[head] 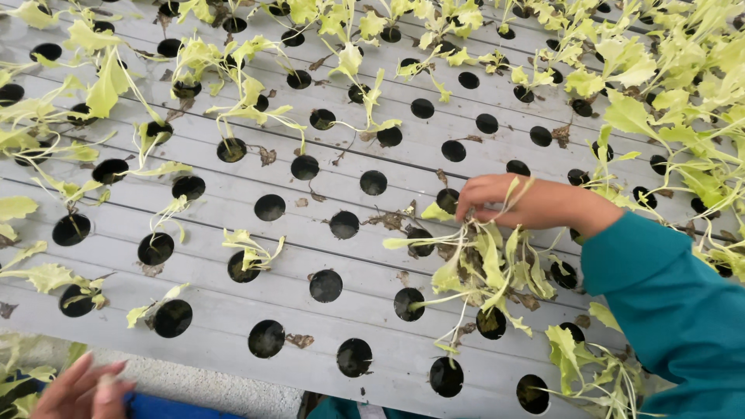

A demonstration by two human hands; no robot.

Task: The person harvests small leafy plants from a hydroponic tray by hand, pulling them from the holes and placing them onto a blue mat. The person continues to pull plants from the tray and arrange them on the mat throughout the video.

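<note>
Right hand [518, 203] is pinched around a bunch of pale lettuce seedlings [489, 268] over the grey holed tray [233, 213]; left hand [77, 388] sits low at the edge, fingers loose, can't tell what it holds.

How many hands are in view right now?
2. The right hand, teal-sleeved, grips a bunch of lettuce seedlings at centre-right of the holed tray. The left hand is blurred at the bottom-left edge, off the tray. Others may be out of frame.

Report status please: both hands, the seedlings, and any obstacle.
Right hand shut on seedling bunch over grey holed panel. Left hand low at panel edge, grip unclear. No obstacle seen.
</note>
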